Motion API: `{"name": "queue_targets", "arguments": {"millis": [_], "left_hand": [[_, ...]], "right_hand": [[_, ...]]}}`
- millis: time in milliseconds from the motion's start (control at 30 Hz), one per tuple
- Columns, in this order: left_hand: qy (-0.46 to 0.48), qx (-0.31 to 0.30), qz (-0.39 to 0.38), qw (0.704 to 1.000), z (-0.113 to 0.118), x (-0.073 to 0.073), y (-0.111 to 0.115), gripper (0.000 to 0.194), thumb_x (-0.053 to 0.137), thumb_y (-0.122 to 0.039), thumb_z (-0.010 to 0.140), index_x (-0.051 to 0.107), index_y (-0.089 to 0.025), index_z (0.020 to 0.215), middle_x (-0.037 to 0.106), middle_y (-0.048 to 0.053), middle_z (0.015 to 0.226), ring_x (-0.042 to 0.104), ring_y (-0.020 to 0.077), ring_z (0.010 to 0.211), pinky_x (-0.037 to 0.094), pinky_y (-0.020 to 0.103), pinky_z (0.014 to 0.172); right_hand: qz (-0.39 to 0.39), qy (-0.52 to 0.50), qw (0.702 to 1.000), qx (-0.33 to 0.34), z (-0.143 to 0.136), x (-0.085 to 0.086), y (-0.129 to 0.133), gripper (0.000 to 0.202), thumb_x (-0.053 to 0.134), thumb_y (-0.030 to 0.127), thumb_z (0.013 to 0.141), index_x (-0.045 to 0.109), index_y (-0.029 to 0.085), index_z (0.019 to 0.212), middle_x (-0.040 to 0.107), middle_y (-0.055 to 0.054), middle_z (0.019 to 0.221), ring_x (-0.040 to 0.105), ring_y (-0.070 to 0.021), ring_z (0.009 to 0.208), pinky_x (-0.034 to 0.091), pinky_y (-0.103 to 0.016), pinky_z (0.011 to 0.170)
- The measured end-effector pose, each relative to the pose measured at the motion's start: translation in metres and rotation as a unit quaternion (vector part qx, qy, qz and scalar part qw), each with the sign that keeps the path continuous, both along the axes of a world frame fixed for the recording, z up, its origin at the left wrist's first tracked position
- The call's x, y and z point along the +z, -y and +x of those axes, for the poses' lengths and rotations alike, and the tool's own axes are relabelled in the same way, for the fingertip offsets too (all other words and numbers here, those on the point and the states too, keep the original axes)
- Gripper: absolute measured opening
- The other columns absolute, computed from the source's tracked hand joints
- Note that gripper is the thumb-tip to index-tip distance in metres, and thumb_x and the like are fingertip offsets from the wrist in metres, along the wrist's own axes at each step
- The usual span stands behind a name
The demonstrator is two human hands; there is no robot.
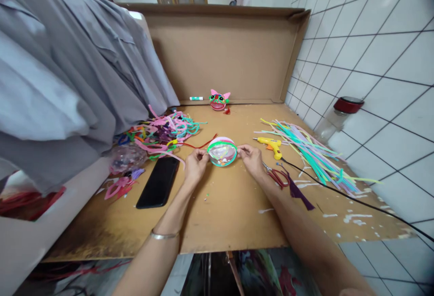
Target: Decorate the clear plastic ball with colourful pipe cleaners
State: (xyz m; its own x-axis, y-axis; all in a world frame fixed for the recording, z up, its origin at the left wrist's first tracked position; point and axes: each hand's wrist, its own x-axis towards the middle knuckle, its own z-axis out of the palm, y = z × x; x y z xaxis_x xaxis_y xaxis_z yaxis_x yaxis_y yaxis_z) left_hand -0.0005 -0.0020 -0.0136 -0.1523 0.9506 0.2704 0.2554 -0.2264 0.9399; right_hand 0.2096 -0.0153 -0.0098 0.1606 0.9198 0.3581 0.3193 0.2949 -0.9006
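Note:
Both hands hold a small round craft piece [222,151] over the middle of the table. It looks partly see-through, edged with white, green, pink and teal fuzzy strips. My left hand [197,164] pinches its left edge between thumb and fingers. At the right edge, my right hand [250,158] does the same. A thin red strip [201,145] trails off behind my left hand. Beyond the piece, against the cardboard, stands a finished-looking animal face [219,100] with pink ears and a red tassel.
A yellow glue gun [273,146] with a black cord, red-handled scissors [280,179] and pipe cleaners [308,151] lie right. Left are a black phone [158,183] and a tangle of coloured strips [169,126]. A jar [335,117] stands by the tiled wall; grey cloth [74,69] hangs left.

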Motion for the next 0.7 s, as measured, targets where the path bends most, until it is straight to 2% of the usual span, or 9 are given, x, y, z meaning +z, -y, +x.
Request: {"name": "queue_targets", "arguments": {"millis": [167, 367, 567, 700], "left_hand": [[0.006, -0.014, -0.005, 1.0, -0.002, 0.002, 0.002, 0.021, 0.06, -0.037, 0.068, 0.058, -0.017, 0.069, 0.062, 0.001, 0.065, 0.057, 0.0139, 0.06, 0.045, 0.024, 0.061], [0.004, -0.03, -0.004, 1.0, -0.001, 0.006, 0.005, 0.025, 0.062, -0.04, 0.07, 0.06, -0.015, 0.073, 0.064, 0.003, 0.068, 0.057, 0.0146, 0.063, 0.045, 0.024, 0.063], [0.01, -0.029, 0.003, 1.0, 0.007, 0.011, 0.011, 0.023, 0.063, -0.037, 0.072, 0.064, -0.014, 0.075, 0.067, 0.004, 0.071, 0.059, 0.0148, 0.065, 0.046, 0.024, 0.064], [0.012, -0.027, 0.012, 0.999, 0.011, 0.016, 0.014, 0.02, 0.061, -0.032, 0.072, 0.067, -0.014, 0.077, 0.07, 0.005, 0.077, 0.062, 0.0163, 0.071, 0.048, 0.026, 0.07]], "right_hand": [[0.015, 0.024, 1.0, -0.004, -0.001, 0.005, 0.003, 0.018, 0.052, 0.027, 0.079, 0.069, 0.02, 0.08, 0.07, -0.001, 0.065, 0.066, -0.0162, 0.061, 0.05, -0.025, 0.062], [0.028, 0.11, 0.993, -0.027, 0.0, 0.009, 0.009, 0.023, 0.049, 0.026, 0.082, 0.071, 0.022, 0.084, 0.07, -0.001, 0.068, 0.065, -0.0165, 0.062, 0.049, -0.026, 0.065], [0.056, 0.283, 0.953, -0.093, -0.001, 0.005, 0.011, 0.028, 0.043, 0.02, 0.085, 0.07, 0.02, 0.083, 0.073, -0.009, 0.082, 0.064, -0.0202, 0.073, 0.046, -0.028, 0.072], [0.041, 0.338, 0.933, -0.114, -0.003, 0.002, 0.011, 0.028, 0.042, 0.014, 0.082, 0.069, 0.016, 0.09, 0.072, -0.013, 0.085, 0.064, -0.0223, 0.074, 0.044, -0.03, 0.071]]}}
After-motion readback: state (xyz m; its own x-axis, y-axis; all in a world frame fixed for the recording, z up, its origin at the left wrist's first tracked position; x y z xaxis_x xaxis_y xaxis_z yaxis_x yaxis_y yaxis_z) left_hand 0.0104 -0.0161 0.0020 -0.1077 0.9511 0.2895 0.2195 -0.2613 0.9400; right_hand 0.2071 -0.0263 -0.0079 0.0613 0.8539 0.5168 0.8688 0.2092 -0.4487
